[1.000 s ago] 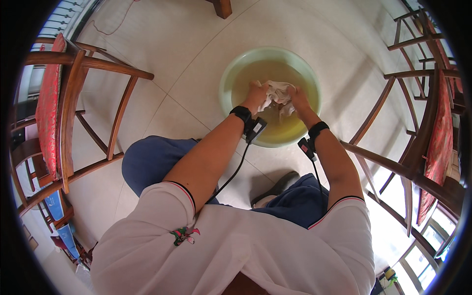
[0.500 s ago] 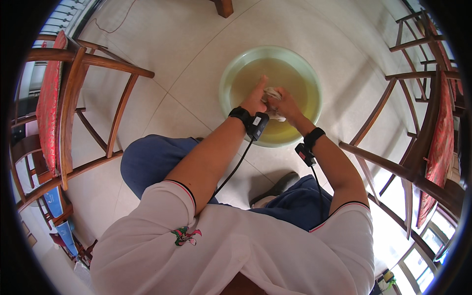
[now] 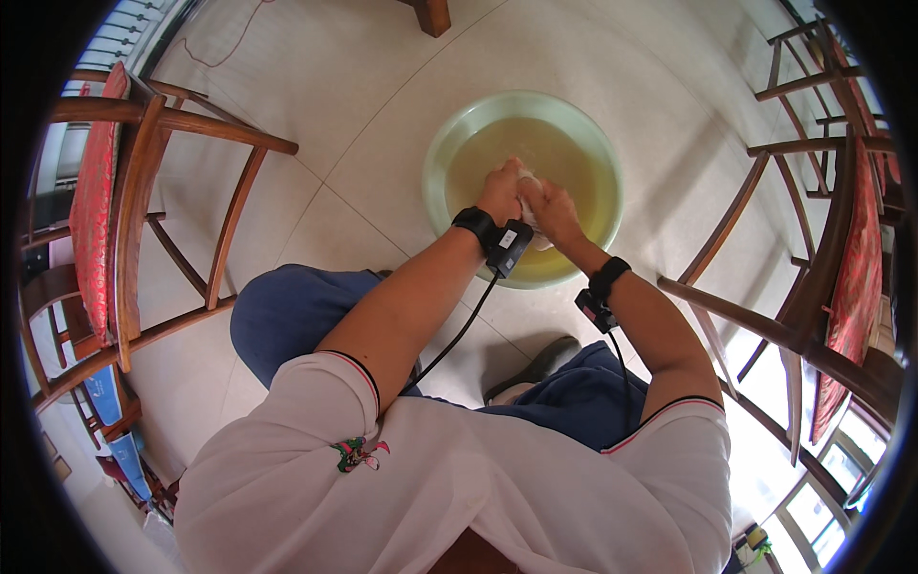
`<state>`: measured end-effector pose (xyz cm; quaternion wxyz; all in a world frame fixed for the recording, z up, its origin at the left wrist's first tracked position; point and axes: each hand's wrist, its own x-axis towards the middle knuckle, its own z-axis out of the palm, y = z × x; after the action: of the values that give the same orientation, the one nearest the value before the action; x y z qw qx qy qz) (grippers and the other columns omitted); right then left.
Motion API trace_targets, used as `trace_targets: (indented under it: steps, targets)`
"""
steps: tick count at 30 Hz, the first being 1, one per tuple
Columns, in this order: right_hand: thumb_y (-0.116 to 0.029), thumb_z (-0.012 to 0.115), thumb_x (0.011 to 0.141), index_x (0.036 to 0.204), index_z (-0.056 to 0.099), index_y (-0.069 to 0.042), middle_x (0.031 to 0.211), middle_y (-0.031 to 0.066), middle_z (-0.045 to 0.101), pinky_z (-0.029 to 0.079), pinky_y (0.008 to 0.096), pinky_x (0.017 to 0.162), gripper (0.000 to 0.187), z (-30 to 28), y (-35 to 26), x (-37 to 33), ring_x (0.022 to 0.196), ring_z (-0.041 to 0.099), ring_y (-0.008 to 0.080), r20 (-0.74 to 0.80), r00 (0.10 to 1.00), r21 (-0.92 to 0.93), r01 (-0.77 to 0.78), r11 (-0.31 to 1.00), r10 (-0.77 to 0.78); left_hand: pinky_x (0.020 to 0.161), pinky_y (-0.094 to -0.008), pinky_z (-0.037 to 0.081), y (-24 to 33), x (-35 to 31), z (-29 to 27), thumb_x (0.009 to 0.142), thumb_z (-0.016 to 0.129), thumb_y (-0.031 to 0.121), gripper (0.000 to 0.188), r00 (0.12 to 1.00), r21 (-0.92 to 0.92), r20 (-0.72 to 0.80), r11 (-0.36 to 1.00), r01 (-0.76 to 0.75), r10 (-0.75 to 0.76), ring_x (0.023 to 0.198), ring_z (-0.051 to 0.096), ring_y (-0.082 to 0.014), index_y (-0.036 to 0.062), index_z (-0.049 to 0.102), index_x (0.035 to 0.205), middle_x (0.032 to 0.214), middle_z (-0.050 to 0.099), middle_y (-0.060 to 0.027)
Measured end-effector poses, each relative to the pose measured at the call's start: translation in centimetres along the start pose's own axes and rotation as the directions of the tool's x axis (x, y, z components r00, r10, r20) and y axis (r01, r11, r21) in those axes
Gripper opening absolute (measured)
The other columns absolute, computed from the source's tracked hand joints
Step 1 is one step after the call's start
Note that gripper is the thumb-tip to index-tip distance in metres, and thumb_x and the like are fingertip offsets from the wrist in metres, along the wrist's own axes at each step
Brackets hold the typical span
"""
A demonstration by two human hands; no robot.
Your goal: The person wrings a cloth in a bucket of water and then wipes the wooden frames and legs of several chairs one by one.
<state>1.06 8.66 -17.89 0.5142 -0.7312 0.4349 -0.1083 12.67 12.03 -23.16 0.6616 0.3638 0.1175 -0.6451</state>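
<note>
Both hands are together over the pale green, round, plastic-looking basin [image 3: 434, 177], which stands on the pale tiled floor [image 3: 363, 134] at about one o'clock from the middle of the view. The left hand [image 3: 500, 196], at nine o'clock, and the right hand [image 3: 557, 212], at four o'clock, close around a bunched, off-white cloth [image 3: 525, 175] held within the basin's rim; fingers hide most of it, so how firmly each grips I cannot tell. Cloudy, yellowish water [image 3: 585, 163] lies below. If the grip were uneven, the slick, wet fabric could slip free and splash over the rim. The small black box [image 3: 510, 247] on the left wrist's strap hangs over the basin's near side, around six o'clock, and could get wet if that wrist dropped. Its thin black cable [image 3: 462, 337], running toward seven o'clock, might tug during a wide swing. Water spilled toward six o'clock could make the tiles slippery under the dark grey shoe [image 3: 547, 365].
</note>
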Motion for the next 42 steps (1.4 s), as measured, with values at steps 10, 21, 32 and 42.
trace_targets:
  steps: [10,21,32,42]
  targets:
    - [-0.029,0.059,0.088,0.104,0.06,-0.003,0.095,0.0179,0.064,0.049,0.0422,0.078,0.031,0.3,8.4,1.7,0.09,0.063,0.0313,0.024,0.999,-0.368,-0.025,0.929,0.036,0.06,-0.0391,0.05,0.3,2.6,-4.7,0.086,0.053,0.018,0.028,0.983,0.643,-0.054,0.76,-0.099,0.174,0.073,0.061,-0.025,0.0026,0.057,0.108,0.09,0.061,-0.0117]
    - [-0.016,0.061,0.085,0.108,0.056,-0.006,0.09,0.0049,0.06,0.05,0.028,0.068,0.025,-1.3,3.2,0.7,0.082,0.061,0.0155,0.152,0.952,0.598,-0.304,0.742,0.267,0.087,-0.0399,0.05,0.2,-1.2,-0.2,0.097,0.044,0.042,0.044,0.933,0.246,0.03,0.907,0.341,-0.358,0.102,0.06,-0.0241,0.0059,0.055,0.119,0.114,0.06,-0.0114]
    - [-0.037,0.053,0.09,0.096,0.061,-0.009,0.082,0.01,0.064,0.049,0.0344,0.067,0.03,0.4,0.1,-0.5,0.073,0.062,0.0212,0.068,0.998,0.131,0.009,0.991,-0.018,0.086,-0.0328,0.05,-1.2,-0.3,-3.4,0.094,0.056,0.032,0.031,0.903,0.315,0.426,0.927,-0.206,0.056,0.096,0.061,-0.0197,0.0069,0.056,0.111,0.103,0.061,-0.0081]
    - [-0.042,0.052,0.091,0.103,0.061,-0.002,0.081,0.0087,0.063,0.049,0.0333,0.066,0.043,0.7,4.9,2.5,0.072,0.06,0.0199,0.055,0.908,0.265,-0.414,0.871,0.415,0.074,-0.0295,0.049,-1.7,4.9,-6.2,0.091,0.052,0.019,0.016,0.857,0.777,0.457,0.363,-0.515,0.237,0.08,0.057,-0.018,0.0053,0.056,0.098,0.089,0.059,-0.0054]
